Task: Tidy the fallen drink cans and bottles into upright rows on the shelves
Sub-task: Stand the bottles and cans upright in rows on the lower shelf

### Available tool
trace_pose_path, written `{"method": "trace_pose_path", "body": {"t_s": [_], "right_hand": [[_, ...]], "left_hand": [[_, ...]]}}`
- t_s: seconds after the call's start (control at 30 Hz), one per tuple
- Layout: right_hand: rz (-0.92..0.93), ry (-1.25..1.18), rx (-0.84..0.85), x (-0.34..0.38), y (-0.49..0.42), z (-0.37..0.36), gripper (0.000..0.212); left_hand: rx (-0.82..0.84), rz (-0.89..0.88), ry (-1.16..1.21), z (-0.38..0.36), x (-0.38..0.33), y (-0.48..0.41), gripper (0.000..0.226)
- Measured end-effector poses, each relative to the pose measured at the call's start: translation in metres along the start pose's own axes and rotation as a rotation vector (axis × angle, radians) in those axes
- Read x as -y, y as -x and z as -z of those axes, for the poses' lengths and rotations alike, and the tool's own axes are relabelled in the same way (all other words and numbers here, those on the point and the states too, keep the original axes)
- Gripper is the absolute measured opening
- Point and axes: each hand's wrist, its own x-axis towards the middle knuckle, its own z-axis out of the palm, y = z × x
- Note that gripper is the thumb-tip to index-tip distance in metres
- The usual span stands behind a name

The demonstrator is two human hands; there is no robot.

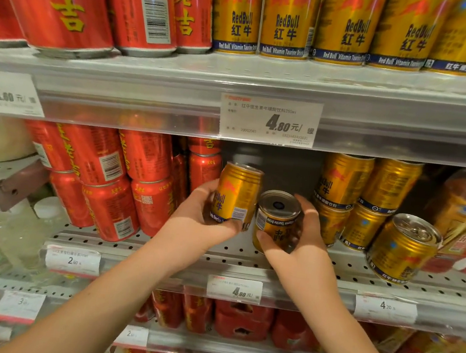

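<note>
Gold can (237,194) stands near-upright in our left hand (197,219), gripped just above the middle shelf (361,272); our right hand (302,243) clamps a second can (276,217), tipped and seemingly base-up. We should flip that one, then seat both flat, labels forward, beside the gold row (342,184) without knocking it

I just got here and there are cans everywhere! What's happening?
A person is tidying the middle shelf in a shop. Their left hand grips the first gold can, nearly upright. Their right hand holds the second gold can, tipped toward the camera. Both are in the gap between the stacks. Further right the third gold can leans over, and the red cans on the left sit in a slanting pile.
</note>
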Motion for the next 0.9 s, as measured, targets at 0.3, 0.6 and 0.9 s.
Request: {"method": "trace_pose_path", "body": {"t_s": [0.3, 0.6, 0.9], "right_hand": [[0.005, 0.092, 0.025, 0.003, 0.001, 0.001, 0.084], [-0.043, -0.015, 0.126, 0.005, -0.001, -0.001, 0.072], [-0.109, 0.000, 0.191, 0.012, -0.018, 0.001, 0.060]], "left_hand": [[-0.174, -0.144, 0.173, -0.013, -0.022, -0.012, 0.067], [0.022, -0.169, 0.038, -0.029, -0.017, -0.025, 0.080], [0.001, -0.187, 0.043, -0.031, -0.011, -0.028, 0.077]]}}
